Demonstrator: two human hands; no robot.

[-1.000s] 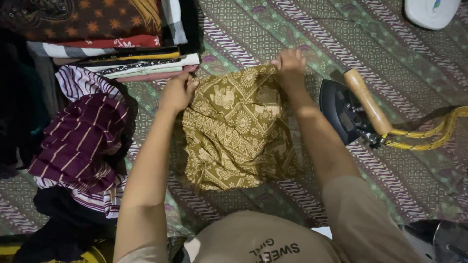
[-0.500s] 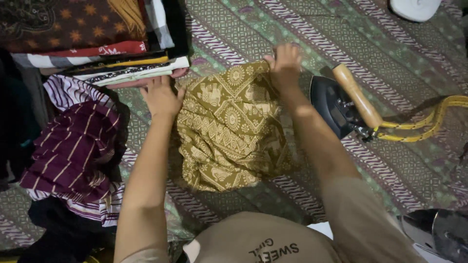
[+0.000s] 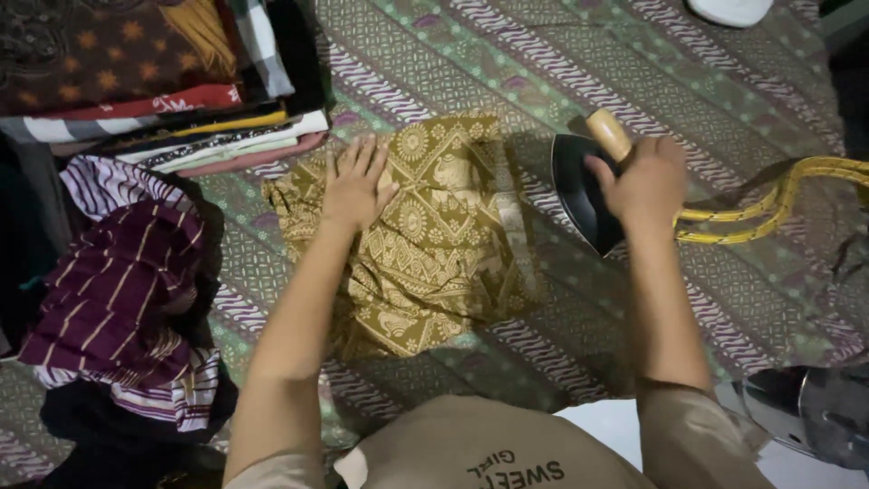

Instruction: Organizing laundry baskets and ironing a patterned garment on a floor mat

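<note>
A folded olive-gold patterned cloth (image 3: pixel 434 244) lies on the patterned mat in front of me. My left hand (image 3: pixel 355 186) rests flat on its upper left part, fingers spread. My right hand (image 3: pixel 644 186) is closed around the wooden handle of a black clothes iron (image 3: pixel 579 195), which stands on its side just right of the cloth. A yellow cord (image 3: pixel 778 204) runs from the iron to the right.
A stack of folded clothes (image 3: pixel 154 91) sits at the upper left. A heap of maroon striped garments (image 3: pixel 118 299) lies at the left. A white object (image 3: pixel 729 11) is at the top right. A shiny metal object (image 3: pixel 815 412) is at the lower right.
My right hand left the cloth's top right corner and took hold of the iron's handle. My left hand moved onto the cloth and lies flat on it.
</note>
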